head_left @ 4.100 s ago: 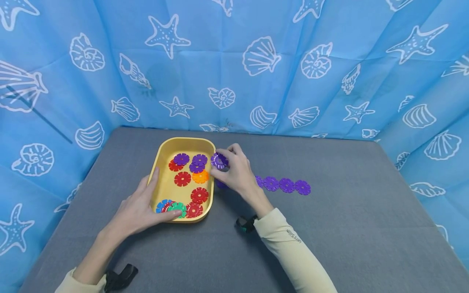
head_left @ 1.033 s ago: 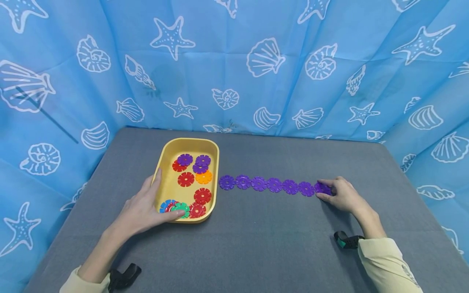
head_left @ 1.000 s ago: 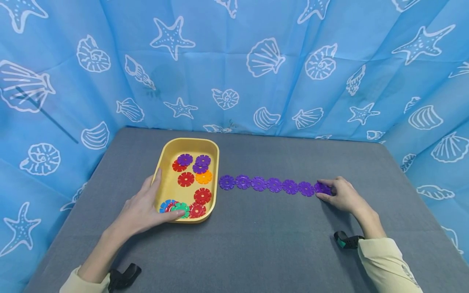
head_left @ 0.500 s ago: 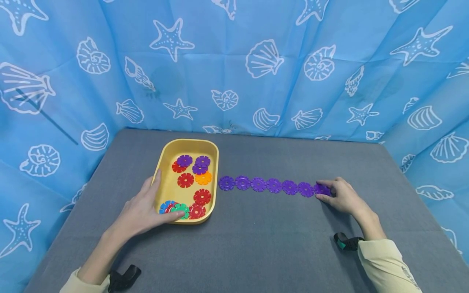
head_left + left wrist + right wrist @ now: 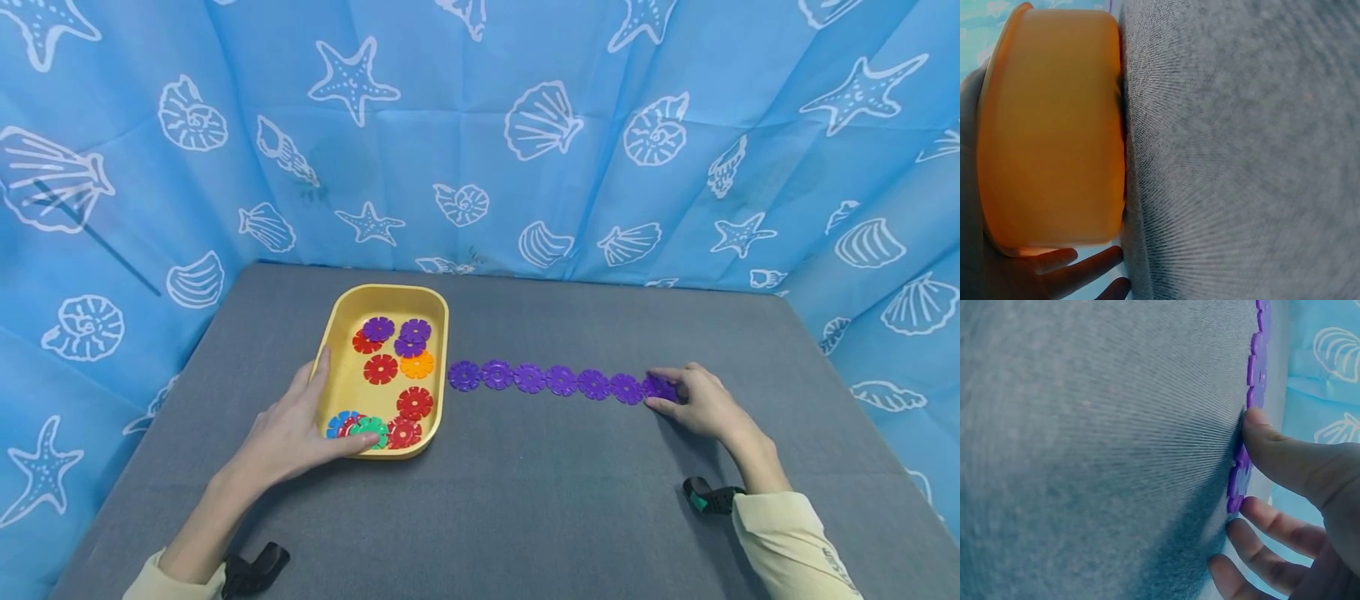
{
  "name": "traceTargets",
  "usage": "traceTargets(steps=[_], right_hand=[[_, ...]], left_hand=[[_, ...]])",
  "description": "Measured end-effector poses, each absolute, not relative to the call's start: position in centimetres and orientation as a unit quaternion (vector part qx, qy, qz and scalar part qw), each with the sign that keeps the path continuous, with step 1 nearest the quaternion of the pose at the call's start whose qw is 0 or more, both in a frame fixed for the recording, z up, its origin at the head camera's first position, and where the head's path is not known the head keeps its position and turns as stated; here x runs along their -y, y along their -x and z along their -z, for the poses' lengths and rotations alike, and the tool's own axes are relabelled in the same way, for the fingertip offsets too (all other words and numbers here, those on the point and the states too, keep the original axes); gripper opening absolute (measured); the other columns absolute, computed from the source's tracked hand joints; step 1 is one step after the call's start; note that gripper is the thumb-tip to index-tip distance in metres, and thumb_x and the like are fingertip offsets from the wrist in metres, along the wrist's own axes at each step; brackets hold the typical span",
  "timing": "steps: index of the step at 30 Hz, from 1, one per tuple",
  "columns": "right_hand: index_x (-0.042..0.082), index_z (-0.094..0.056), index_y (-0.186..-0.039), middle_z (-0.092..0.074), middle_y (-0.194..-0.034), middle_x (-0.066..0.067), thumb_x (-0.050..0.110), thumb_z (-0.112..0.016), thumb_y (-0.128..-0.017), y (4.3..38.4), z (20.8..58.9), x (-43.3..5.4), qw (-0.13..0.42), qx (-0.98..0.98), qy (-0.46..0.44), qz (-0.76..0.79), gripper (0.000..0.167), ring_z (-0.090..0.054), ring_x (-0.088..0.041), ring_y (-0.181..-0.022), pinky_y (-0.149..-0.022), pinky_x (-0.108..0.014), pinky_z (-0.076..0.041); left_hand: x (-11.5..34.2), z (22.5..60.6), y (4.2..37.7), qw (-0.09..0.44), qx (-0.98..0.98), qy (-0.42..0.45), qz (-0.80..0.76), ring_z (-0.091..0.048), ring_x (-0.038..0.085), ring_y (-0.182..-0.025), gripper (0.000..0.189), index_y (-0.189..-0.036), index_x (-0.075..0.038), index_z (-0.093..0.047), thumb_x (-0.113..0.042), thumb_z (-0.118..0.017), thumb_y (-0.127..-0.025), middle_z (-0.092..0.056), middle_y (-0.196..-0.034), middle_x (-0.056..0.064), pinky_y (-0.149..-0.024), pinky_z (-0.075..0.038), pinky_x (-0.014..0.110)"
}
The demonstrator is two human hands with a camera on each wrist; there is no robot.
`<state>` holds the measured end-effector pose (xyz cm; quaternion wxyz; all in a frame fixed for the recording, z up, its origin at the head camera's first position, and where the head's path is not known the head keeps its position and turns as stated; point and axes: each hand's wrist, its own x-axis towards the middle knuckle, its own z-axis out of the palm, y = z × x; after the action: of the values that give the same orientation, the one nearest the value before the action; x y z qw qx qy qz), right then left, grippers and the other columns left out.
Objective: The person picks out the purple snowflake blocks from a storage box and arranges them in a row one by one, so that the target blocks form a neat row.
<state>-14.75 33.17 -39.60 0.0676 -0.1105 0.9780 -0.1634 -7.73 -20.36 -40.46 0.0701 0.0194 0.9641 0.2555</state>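
Observation:
My left hand grips the near left corner of a yellow plastic tray, its thumb over the rim. In the left wrist view, the tray's side wall stands against the palm, fingers beyond it. Several flower-shaped snowflake discs lie inside: purple, red, orange, blue and green. Right of the tray, a row of purple discs runs flat on the table. My right hand pinches the purple disc at the row's right end, partly hidden by the fingers.
A grey cloth-covered table bears everything. Behind and at both sides hangs a blue curtain with white shells and starfish. Black wrist devices sit on both wrists, the right one low over the cloth.
About four seconds ago my right hand held a purple disc at the tray's right rim; it has carried it to the row's right end. During the last second both hands have stayed in place.

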Motion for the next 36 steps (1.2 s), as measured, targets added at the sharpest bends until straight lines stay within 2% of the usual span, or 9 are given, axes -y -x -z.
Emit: traceTargets(steps=[3,6,10,14,21,27,30,36], right_hand=[[-0.005,-0.063,-0.133,-0.061,-0.105,-0.025,0.022,-0.076,-0.092,14.7,39.5,-33.0,0.066,-0.978,0.108,0.163,0.051,-0.052,-0.027,-0.085,-0.065,-0.030,-0.037],[-0.005,-0.065,-0.131,-0.063,-0.105,-0.025,0.020,-0.077,-0.091,14.6,39.2,-32.6,0.040,-0.978,0.119,0.168,0.049,-0.054,-0.029,-0.085,-0.065,-0.035,-0.041],[-0.004,-0.067,-0.128,-0.065,-0.110,-0.029,0.018,-0.077,-0.091,14.6,38.5,-31.3,-0.012,-0.973,0.134,0.188,0.044,-0.064,-0.041,-0.095,-0.073,-0.054,-0.054],[-0.003,-0.068,-0.128,-0.066,-0.118,-0.031,0.018,-0.076,-0.092,14.9,37.5,-29.1,-0.048,-0.964,0.146,0.217,0.042,-0.066,-0.050,-0.104,-0.083,-0.065,-0.055],[-0.001,-0.068,-0.129,-0.069,-0.119,-0.026,0.014,-0.075,-0.093,15.7,35.7,-23.3,-0.078,-0.930,0.184,0.307,0.040,-0.068,-0.045,-0.108,-0.089,-0.058,-0.058],[0.007,-0.067,-0.133,-0.069,-0.128,-0.016,0.018,-0.078,-0.092,16.0,33.9,-16.8,-0.043,-0.893,0.222,0.389,0.044,-0.067,-0.035,-0.116,-0.097,-0.050,-0.058],[0.010,-0.068,-0.132,-0.069,-0.130,-0.011,0.022,-0.079,-0.091,16.1,33.2,-13.6,-0.027,-0.882,0.249,0.399,0.044,-0.067,-0.030,-0.118,-0.097,-0.046,-0.059],[0.009,-0.071,-0.129,-0.071,-0.127,-0.009,0.025,-0.080,-0.090,16.7,33.6,-8.4,-0.016,-0.871,0.296,0.392,0.043,-0.066,-0.028,-0.117,-0.093,-0.043,-0.061]], left_hand=[[20.4,40.5,7.7,0.068,-0.964,-0.024,-0.257,-0.055,0.040,-0.117,0.134,-0.166,-0.017,0.004,-0.080,-0.070,-0.074,-0.019,-0.167,0.022,-0.091,-0.054,0.063],[20.4,40.4,7.7,0.071,-0.964,-0.026,-0.257,-0.055,0.038,-0.116,0.134,-0.166,-0.017,0.004,-0.081,-0.070,-0.073,-0.021,-0.165,0.022,-0.089,-0.057,0.059],[20.4,40.4,7.4,0.079,-0.963,-0.025,-0.258,-0.056,0.036,-0.116,0.134,-0.166,-0.018,0.002,-0.081,-0.070,-0.072,-0.023,-0.163,0.021,-0.085,-0.059,0.054],[20.3,40.4,7.1,0.079,-0.963,-0.022,-0.256,-0.057,0.036,-0.114,0.134,-0.166,-0.017,0.001,-0.082,-0.070,-0.072,-0.023,-0.164,0.020,-0.086,-0.059,0.054],[20.1,40.2,7.0,0.075,-0.965,-0.014,-0.249,-0.057,0.038,-0.113,0.134,-0.166,-0.016,0.002,-0.081,-0.070,-0.072,-0.022,-0.165,0.021,-0.088,-0.057,0.058],[20.1,40.2,7.0,0.077,-0.966,-0.006,-0.248,-0.056,0.039,-0.117,0.135,-0.166,-0.018,0.004,-0.081,-0.070,-0.072,-0.023,-0.164,0.020,-0.089,-0.057,0.059],[20.1,40.2,6.9,0.078,-0.966,-0.003,-0.247,-0.055,0.040,-0.119,0.135,-0.166,-0.018,0.005,-0.082,-0.069,-0.072,-0.022,-0.165,0.020,-0.091,-0.055,0.061],[20.0,40.4,6.9,0.077,-0.964,-0.002,-0.254,-0.055,0.040,-0.119,0.136,-0.165,-0.021,0.007,-0.082,-0.070,-0.072,-0.021,-0.166,0.020,-0.089,-0.056,0.060]])
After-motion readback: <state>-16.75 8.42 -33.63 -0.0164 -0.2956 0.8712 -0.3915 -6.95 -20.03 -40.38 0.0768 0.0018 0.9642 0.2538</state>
